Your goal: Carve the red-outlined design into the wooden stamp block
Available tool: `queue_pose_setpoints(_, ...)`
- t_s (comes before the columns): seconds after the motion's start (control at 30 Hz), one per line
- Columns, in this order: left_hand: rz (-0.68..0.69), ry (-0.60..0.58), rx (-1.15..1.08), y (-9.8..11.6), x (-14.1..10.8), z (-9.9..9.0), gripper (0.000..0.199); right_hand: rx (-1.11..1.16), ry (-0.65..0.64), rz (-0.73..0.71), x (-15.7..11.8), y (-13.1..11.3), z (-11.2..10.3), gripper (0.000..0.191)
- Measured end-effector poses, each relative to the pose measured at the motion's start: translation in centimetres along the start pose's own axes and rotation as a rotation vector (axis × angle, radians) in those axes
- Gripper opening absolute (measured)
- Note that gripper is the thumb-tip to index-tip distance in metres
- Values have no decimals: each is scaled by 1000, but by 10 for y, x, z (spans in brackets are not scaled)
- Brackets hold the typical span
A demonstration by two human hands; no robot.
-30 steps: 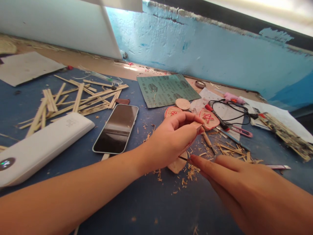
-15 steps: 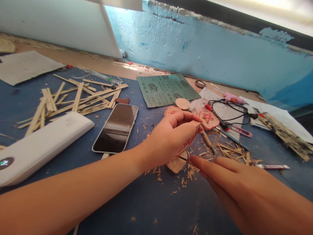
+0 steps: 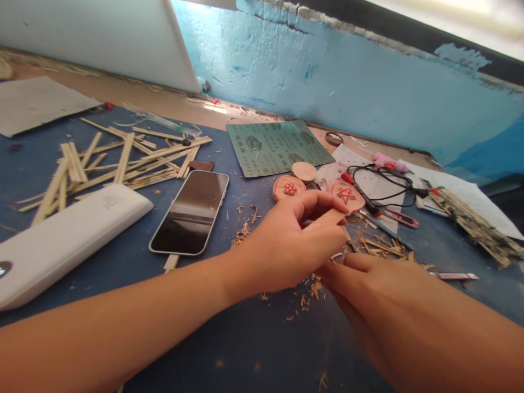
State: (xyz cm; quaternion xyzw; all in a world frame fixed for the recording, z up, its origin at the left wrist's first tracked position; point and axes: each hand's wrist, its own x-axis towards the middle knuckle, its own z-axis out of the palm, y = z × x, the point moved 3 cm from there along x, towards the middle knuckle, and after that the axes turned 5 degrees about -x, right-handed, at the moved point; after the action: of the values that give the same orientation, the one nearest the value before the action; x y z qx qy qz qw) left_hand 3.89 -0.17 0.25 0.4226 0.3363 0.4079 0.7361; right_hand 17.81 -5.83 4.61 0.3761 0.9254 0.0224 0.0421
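Note:
My left hand [image 3: 298,237] is closed, thumb against fingers, on a pale wood slice [image 3: 332,217]; only part of its edge shows at the fingertips. Close against it on the right, my right hand [image 3: 360,289] has its fingers pressed together around a thin dark-tipped tool, now hidden behind the hands. Just beyond lie a round wood slice with a red flower [image 3: 290,188], another with a red star [image 3: 347,196], and a plain wood slice [image 3: 304,171]. Curled wood shavings [image 3: 314,289] litter the blue tabletop beneath the hands.
A phone [image 3: 190,213] and a white power bank [image 3: 77,243] lie left, before scattered wooden sticks [image 3: 135,164]. Green-backed sandpaper [image 3: 278,147] lies behind. On the right are a black cable [image 3: 382,185], a pink cutter [image 3: 403,218] and a rough bark strip [image 3: 478,226].
Both hands have shifted slightly right and drawn together. The tool tip, the red-marked face in the left hand and the wood slice beneath it are now covered. The flower slice shows more fully.

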Motion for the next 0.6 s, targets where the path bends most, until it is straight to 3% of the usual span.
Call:
queue_pose_setpoints(0.1,44,25,-73,2,2,-3,16,-64,-67,-74,-2,-2,-4,30)
queue_pose_setpoints(0.23,69,33,-115,6,2,-5,23,-204,34,-136,-22,-6,-5,47)
queue_pose_setpoints(0.33,51,33,-131,7,1,-4,24,-212,122,-99,-33,-8,-2,57)
queue_pose_setpoints(0.6,96,-1,-90,7,0,-3,25,-143,94,-105,-23,-6,-2,69)
